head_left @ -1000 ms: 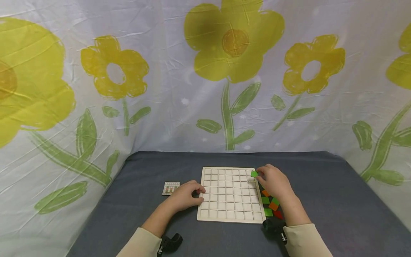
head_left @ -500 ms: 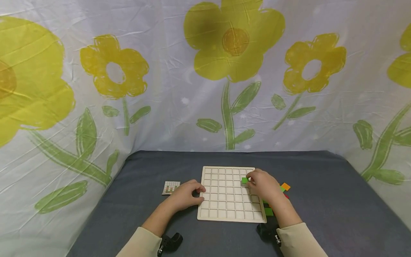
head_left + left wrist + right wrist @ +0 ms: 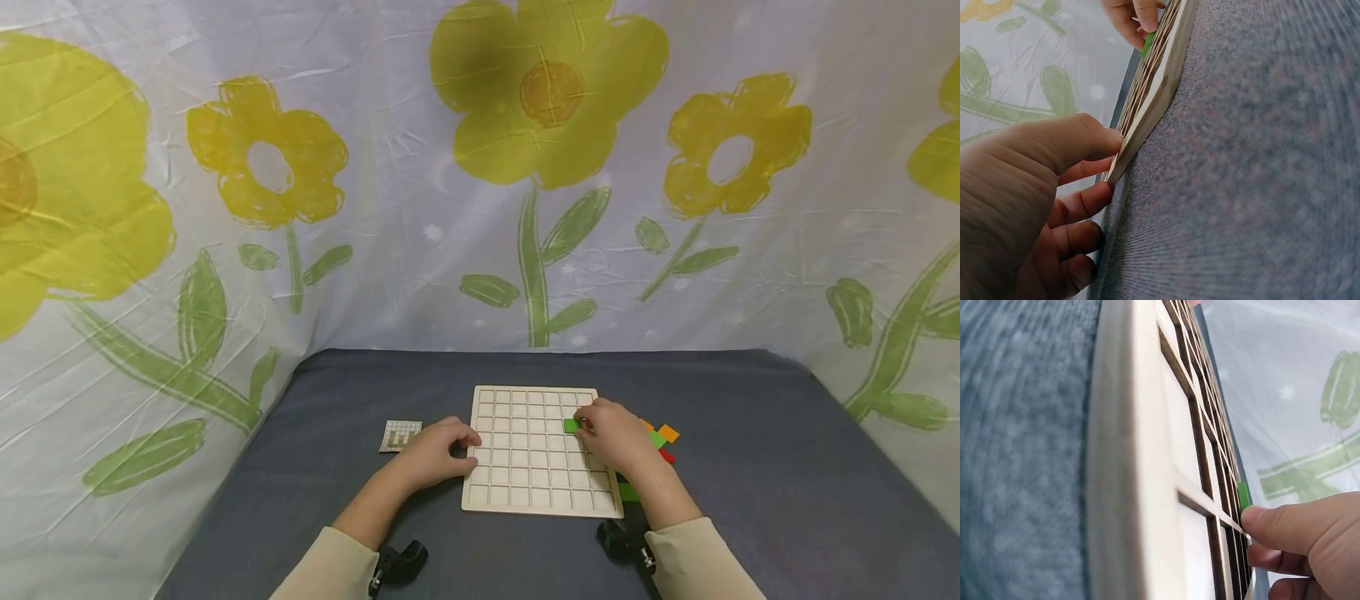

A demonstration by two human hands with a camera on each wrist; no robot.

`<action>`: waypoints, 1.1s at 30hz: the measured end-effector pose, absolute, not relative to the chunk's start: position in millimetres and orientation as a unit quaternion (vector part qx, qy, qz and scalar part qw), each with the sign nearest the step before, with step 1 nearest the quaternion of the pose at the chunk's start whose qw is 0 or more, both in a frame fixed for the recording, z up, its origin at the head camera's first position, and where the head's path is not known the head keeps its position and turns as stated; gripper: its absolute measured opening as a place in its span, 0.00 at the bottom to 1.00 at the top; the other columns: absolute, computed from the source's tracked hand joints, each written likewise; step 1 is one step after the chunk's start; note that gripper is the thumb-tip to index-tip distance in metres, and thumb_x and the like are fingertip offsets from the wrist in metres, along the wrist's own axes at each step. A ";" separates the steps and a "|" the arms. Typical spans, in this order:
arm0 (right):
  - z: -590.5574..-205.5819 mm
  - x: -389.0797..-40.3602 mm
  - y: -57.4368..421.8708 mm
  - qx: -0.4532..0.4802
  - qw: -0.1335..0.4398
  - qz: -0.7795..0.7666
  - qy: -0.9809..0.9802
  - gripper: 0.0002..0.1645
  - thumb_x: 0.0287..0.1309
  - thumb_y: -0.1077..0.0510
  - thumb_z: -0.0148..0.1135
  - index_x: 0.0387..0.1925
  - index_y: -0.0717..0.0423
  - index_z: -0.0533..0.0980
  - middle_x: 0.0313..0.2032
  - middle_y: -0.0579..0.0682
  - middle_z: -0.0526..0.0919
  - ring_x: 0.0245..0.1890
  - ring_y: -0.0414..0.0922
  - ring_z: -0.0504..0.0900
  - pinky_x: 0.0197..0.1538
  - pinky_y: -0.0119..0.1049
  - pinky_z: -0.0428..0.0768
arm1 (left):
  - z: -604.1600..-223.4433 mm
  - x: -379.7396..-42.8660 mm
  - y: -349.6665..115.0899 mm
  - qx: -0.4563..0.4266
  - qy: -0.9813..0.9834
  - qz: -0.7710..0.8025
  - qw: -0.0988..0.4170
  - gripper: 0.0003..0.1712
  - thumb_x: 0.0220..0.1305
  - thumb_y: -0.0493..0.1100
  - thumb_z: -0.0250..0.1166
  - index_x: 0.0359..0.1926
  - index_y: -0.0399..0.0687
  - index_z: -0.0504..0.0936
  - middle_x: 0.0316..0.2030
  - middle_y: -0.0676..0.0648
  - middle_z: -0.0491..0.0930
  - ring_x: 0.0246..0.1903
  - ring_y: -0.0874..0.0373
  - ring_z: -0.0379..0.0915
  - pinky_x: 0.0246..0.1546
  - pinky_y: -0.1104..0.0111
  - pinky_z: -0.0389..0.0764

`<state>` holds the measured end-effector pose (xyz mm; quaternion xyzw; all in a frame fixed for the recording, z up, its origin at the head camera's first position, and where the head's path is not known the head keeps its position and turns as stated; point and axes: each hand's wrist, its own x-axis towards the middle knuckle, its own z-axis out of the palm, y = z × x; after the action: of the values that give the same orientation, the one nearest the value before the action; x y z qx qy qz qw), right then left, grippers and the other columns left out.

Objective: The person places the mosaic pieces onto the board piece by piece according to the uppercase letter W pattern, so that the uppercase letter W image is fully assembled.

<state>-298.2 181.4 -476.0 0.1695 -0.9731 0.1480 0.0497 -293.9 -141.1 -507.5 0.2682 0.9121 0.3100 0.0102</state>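
Note:
A pale wooden grid board (image 3: 528, 476) lies on the table in the head view. The thumb and fingers of my left hand (image 3: 435, 454) hold its left edge; the left wrist view shows the thumb (image 3: 1100, 140) on the rim. Over the upper right cells, my right hand (image 3: 618, 437) pinches a small green square tile (image 3: 571, 426). That tile (image 3: 1243, 495) stands up from the grid just past the thumb tip in the right wrist view, its lower part hidden by the thumb.
Loose tiles lie right of the board, partly behind the right arm: orange (image 3: 668, 433), red (image 3: 667, 456) and green ones (image 3: 628, 492). A small printed grid card (image 3: 400, 435) lies left of the board. Dark cloth (image 3: 750, 467) covers the table, and a flowered curtain (image 3: 405, 250) hangs behind.
My right hand has carried the green tile left and down from the board's top right edge to cells further in. Since half a second ago it has barely moved. The left hand stays put.

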 end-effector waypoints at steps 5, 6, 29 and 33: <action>-476.5 -299.2 182.4 0.175 0.056 0.143 -0.973 0.13 0.64 0.59 0.70 0.49 0.58 0.85 0.35 0.48 0.77 0.31 0.42 0.73 0.36 0.40 0.76 | -507.3 -294.7 -141.3 0.263 0.914 0.308 0.012 0.13 0.65 0.46 0.72 0.49 0.51 0.86 0.38 0.56 0.73 0.37 0.60 0.69 0.43 0.59 0.75; -476.5 -299.5 182.7 0.176 0.056 0.142 -0.973 0.13 0.64 0.59 0.70 0.49 0.58 0.85 0.34 0.48 0.77 0.31 0.42 0.73 0.36 0.40 0.75 | -507.2 -294.9 -141.2 0.263 0.914 0.308 0.011 0.13 0.64 0.46 0.72 0.49 0.51 0.86 0.38 0.55 0.73 0.37 0.60 0.69 0.43 0.59 0.75; -475.9 -297.4 183.3 0.177 0.056 0.117 -0.976 0.15 0.63 0.56 0.72 0.51 0.48 0.87 0.39 0.51 0.79 0.32 0.44 0.75 0.31 0.38 0.74 | -508.5 -294.6 -140.6 0.267 0.914 0.307 0.005 0.12 0.63 0.45 0.72 0.47 0.51 0.86 0.37 0.55 0.73 0.36 0.59 0.69 0.41 0.60 0.74; -475.5 -298.5 183.1 0.178 0.059 0.105 -0.977 0.15 0.64 0.55 0.71 0.52 0.47 0.87 0.42 0.52 0.80 0.34 0.46 0.77 0.31 0.39 0.74 | -507.5 -293.6 -140.9 0.270 0.915 0.300 -0.001 0.12 0.63 0.45 0.72 0.48 0.52 0.86 0.37 0.54 0.73 0.35 0.59 0.70 0.39 0.61 0.73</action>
<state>-298.5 183.1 -475.5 0.1785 -0.9766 0.1048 0.0588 -293.6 -140.9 -507.5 0.2698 0.9149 0.3001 -0.0011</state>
